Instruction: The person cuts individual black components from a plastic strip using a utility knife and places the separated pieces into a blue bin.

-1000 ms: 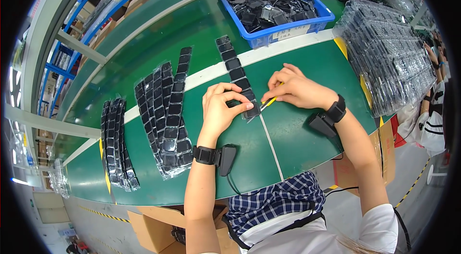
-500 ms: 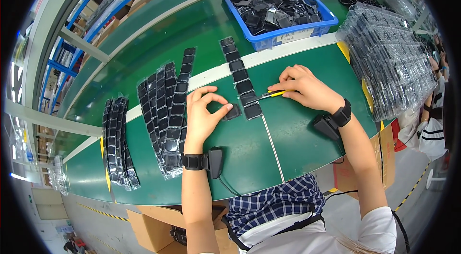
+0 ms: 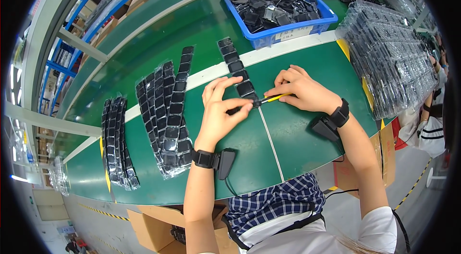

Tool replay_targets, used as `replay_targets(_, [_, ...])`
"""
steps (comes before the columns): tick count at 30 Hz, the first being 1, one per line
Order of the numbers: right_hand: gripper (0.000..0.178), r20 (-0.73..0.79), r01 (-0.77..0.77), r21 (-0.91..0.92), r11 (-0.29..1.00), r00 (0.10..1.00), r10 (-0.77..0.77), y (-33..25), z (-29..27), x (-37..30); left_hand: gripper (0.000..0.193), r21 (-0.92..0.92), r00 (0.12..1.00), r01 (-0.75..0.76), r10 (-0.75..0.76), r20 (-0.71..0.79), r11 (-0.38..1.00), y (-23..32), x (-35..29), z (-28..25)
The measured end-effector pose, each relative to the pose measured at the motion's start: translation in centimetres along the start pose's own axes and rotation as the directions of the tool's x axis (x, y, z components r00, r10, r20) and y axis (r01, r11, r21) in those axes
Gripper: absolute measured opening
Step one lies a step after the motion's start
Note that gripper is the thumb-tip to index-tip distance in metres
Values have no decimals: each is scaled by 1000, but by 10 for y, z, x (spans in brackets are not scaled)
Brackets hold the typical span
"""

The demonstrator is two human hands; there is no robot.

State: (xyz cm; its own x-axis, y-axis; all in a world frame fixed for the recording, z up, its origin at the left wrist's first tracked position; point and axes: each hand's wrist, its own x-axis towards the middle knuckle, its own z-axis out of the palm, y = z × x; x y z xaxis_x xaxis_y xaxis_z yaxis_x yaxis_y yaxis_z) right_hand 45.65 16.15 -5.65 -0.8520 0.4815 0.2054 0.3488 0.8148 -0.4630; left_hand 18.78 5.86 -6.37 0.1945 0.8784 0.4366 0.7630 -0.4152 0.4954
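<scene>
Cutting step in hand, by the look of it: one black part (image 3: 234,110) pinched in the left hand (image 3: 222,112), between thumb and forefinger, low over the green counter (image 3: 297,139). Right hand (image 3: 307,93) closed around a thin yellow tool (image 3: 271,98), probably a small knife or pen, with its dark tip pointing at the pinched part and almost touching it. Exact contact between tip and part not clear.

Just beyond the left grip, a strip (image 3: 235,66) of linked black parts, running away toward the white line on the counter; its near end lies just beside the fingertips. Whether the pinched part hangs on the strip or is free, cannot tell. To the left of the left grip, well apart, flat bundles (image 3: 165,114) of such strips in clear wrap, and further left a darker stack (image 3: 115,143). Far beyond both grips, a blue bin (image 3: 288,30) full of loose black parts. To the right of the right grip, a big pile of clear trays (image 3: 394,62). Black bands on both wrists.

As a judgement: work at the separating or trimming of one part, about in the middle of one cycle. Next move likely to need a steady pinch on the left, a short careful stroke of the tip on the right, and fingers kept off the line of the tip. Risk: slip of the tip toward the left thumb.
</scene>
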Motion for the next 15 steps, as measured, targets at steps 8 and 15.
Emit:
replay_targets(8, [38, 60, -61, 66, 996, 997, 58, -6, -3, 1, 13, -96, 982, 180, -185, -45, 979, -16, 3, 15])
replay_targets(15, [37, 68, -81, 86, 993, 995, 75, -4, -2, 3, 15, -91, 978, 206, -209, -27, 974, -14, 5, 14])
